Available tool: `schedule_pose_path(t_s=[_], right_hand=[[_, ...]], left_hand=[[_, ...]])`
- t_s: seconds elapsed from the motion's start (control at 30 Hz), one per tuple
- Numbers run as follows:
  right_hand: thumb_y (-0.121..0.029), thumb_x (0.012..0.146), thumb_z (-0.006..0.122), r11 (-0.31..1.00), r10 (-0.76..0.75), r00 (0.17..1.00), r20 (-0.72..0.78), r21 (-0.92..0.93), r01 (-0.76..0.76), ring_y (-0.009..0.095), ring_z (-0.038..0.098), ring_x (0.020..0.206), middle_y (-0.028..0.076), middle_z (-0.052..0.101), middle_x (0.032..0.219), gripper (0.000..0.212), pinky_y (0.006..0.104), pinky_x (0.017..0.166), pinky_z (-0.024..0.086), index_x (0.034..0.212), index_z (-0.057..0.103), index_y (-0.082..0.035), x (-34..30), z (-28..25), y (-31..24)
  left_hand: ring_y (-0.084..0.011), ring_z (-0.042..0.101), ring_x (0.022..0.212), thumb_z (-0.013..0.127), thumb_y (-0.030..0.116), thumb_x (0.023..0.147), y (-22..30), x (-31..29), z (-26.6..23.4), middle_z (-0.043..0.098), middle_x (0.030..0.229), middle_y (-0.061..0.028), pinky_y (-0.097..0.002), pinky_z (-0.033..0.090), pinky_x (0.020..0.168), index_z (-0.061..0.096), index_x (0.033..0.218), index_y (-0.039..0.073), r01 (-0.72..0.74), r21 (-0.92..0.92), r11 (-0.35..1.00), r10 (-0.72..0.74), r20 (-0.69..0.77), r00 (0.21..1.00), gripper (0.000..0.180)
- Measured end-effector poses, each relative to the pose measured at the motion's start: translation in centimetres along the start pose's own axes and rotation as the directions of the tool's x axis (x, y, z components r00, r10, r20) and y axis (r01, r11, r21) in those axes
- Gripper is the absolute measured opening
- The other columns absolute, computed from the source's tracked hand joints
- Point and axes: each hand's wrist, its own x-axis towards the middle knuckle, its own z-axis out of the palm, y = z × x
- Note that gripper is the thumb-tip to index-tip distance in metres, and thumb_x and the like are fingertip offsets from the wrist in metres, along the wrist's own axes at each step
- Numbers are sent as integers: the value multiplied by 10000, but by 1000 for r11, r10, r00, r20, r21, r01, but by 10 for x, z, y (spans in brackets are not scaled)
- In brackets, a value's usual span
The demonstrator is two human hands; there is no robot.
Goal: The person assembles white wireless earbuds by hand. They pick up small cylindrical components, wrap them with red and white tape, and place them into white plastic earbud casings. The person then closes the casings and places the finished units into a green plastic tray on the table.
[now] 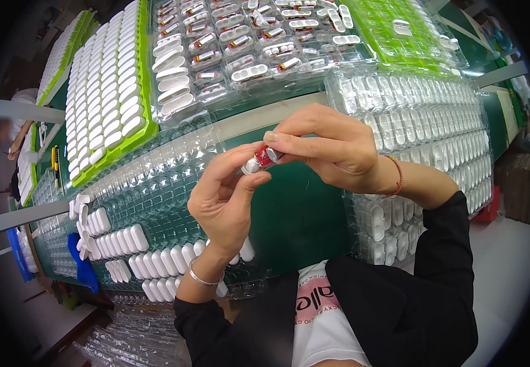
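Note:
Above the green tabletop my hands meet over a small white plastic casing [251, 166] and a red-and-silver cylindrical battery [266, 156]. My left hand [219, 199] pinches the casing between thumb and fingers. From the right, my right hand [335, 150] comes in with thumb and index finger closed on the battery. The battery lies against the casing; how far it sits inside is hidden by the fingers. A clear tray [207, 110] beyond my hands carries similar white casings, several with red-and-silver batteries.
Smooth white shells [109, 92] fill a bright green tray at the far left. White shells [167, 262] lie in rows on clear trays at the near left. Stacked clear trays of white open casings [424, 128] stand right. A blue object [81, 263] hangs by the left edge.

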Motion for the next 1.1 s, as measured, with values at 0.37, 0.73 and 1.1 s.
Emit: schedule_pose_path(t_s=[0.37, 0.73, 1.1], right_hand=[[72, 679, 761, 996, -78, 997, 11, -34, 78, 244, 684, 848, 110, 702, 973, 452, 315, 686, 531, 1114, 687, -23, -1, 0, 1], [82, 686, 747, 998, -18, 1000, 25, -64, 20, 273, 688, 852, 149, 694, 995, 444, 327, 695, 559, 1114, 681, -17, -1, 4, -12], [-51, 703, 750, 964, -151, 988, 31, -215, 154, 250, 669, 876, 95, 671, 1026, 400, 324, 731, 565, 1092, 665, -10, -2, 1, -3]], left_hand=[[-180, 655, 988, 653, -126, 842, 0, -1, 2, 658, 1121, -168, -266, 561, 821, 637, 1118, -68, 6, 42, 999, -5, -30, 1000, 282], [-207, 656, 1005, 659, -128, 834, -3, -7, -1, 659, 1124, -182, -289, 552, 857, 637, 1115, -72, -45, 74, 996, 49, -44, 998, 288], [-188, 643, 1054, 620, -56, 911, 10, 2, 0, 637, 1149, -165, -275, 530, 913, 491, 1235, -64, 294, -117, 949, -285, 86, 955, 349]])
